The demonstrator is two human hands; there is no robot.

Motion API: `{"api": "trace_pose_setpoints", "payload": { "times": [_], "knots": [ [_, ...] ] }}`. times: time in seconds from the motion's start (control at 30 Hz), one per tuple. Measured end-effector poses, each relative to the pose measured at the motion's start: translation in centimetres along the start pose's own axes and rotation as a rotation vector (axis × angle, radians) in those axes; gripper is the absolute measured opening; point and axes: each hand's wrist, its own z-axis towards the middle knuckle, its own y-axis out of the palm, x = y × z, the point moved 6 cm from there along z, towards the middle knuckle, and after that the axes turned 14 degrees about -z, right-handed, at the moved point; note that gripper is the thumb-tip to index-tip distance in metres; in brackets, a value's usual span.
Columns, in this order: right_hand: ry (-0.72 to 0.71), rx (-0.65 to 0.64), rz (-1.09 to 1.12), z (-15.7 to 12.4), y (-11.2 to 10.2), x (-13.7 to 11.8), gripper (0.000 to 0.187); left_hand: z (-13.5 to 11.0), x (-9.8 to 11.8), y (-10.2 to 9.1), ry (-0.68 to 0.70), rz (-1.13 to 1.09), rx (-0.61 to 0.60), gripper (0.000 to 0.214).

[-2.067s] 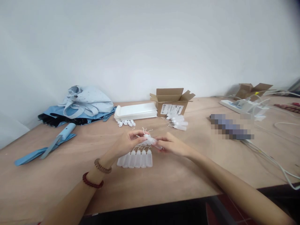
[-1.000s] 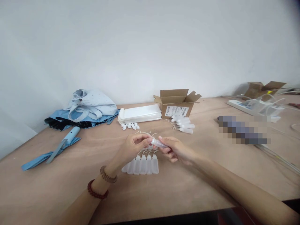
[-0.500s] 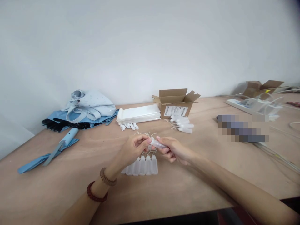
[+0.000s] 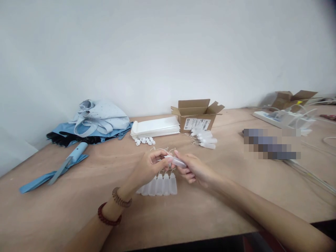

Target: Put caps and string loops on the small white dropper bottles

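Observation:
Between my two hands is a small translucent squeeze bottle (image 4: 179,162), tilted with its white top toward the left. My right hand (image 4: 193,168) is closed round the bottle's body. The fingers of my left hand (image 4: 154,164) pinch its white top end; they hide whether a cap or the nozzle is between them. Below the hands, a row of similar bottles (image 4: 159,185) lies side by side on the table, thin cords at their tops. More corded bottles (image 4: 203,138) lie in a small pile in front of an open cardboard box (image 4: 196,115).
Behind my hands are a stack of white envelopes (image 4: 157,126) and several small white caps (image 4: 145,141). At left lie a pale cloth bag (image 4: 102,117) and a blue folded umbrella (image 4: 77,152). To the right are a power strip (image 4: 285,118), cables and a blurred-out object (image 4: 270,143).
The bottle has turned slightly in my hands, and my left fingers now cover more of its white top. Otherwise both hands have barely shifted.

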Motion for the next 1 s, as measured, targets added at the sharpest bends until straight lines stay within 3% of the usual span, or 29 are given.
{"api": "trace_pose_setpoints", "payload": {
  "times": [0.13, 0.23, 0.37, 0.6, 0.73, 0.83, 1.0],
  "knots": [
    [-0.315, 0.279, -0.439, -0.4, -1.3, -2.1, 0.039, 0.1, 0.0, -1.1, -0.004, -0.013, 0.147, 0.024],
    [-0.476, 0.435, -0.713, -0.9, -1.6, -2.9, 0.031, 0.3, -0.4, -1.0, -0.085, -0.121, 0.174, 0.034],
    [-0.484, 0.446, -0.752, -0.9, -1.5, -2.8, 0.031, 0.3, -0.9, -0.8, -0.168, -0.102, 0.218, 0.046],
    [-0.423, 0.418, -0.672, -0.7, -1.9, -2.7, 0.033, 0.1, 0.2, -0.6, 0.037, 0.145, 0.078, 0.032],
    [-0.375, 0.378, -0.545, -0.3, -2.2, -2.0, 0.039, 0.1, 0.5, -0.8, 0.088, 0.139, 0.095, 0.026],
    [-0.392, 0.404, -0.570, -0.2, -2.4, -1.9, 0.040, 0.4, 0.1, -0.8, 0.030, 0.083, 0.083, 0.031],
    [-0.476, 0.443, -0.731, -0.6, -2.1, -2.6, 0.036, 0.6, -1.7, -1.0, -0.191, -0.040, 0.078, 0.048]
  ]
}}
